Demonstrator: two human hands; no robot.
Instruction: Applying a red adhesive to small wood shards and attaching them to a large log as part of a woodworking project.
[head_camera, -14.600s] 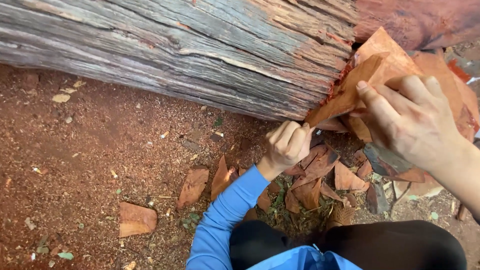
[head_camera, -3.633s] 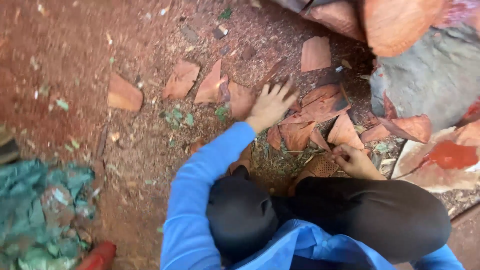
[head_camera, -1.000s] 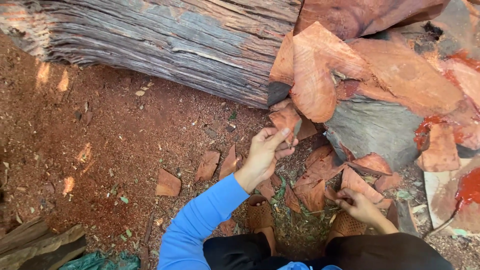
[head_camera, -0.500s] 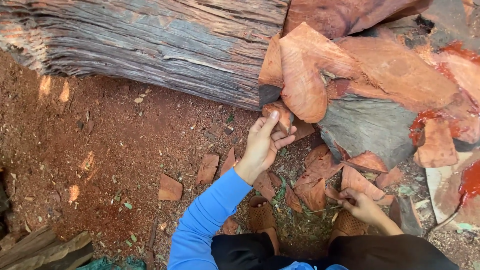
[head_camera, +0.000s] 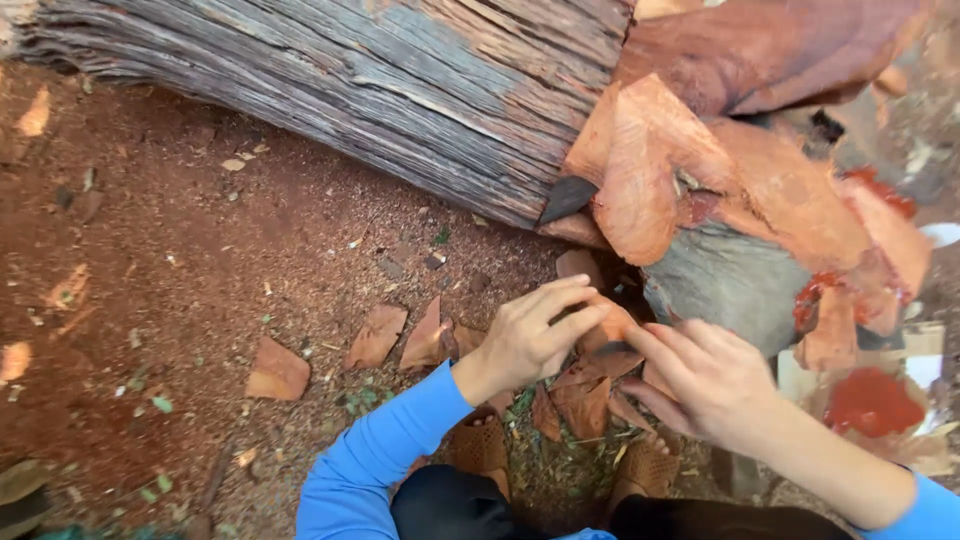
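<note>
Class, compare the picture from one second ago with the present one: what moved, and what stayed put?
The right hand rose from the chips near the sandal to meet the left hand at a wood chip. The left hand lowered. The log and the scattered chips stayed put.

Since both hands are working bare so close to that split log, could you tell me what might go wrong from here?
The left hand and right hand both pinch one rough wood chip with no gloves, so splinters seem likely. Loose slabs lean at the log end just above the hands and might slip onto them. The dark pointed shard juts out nearby and could scrape a knuckle.
</note>
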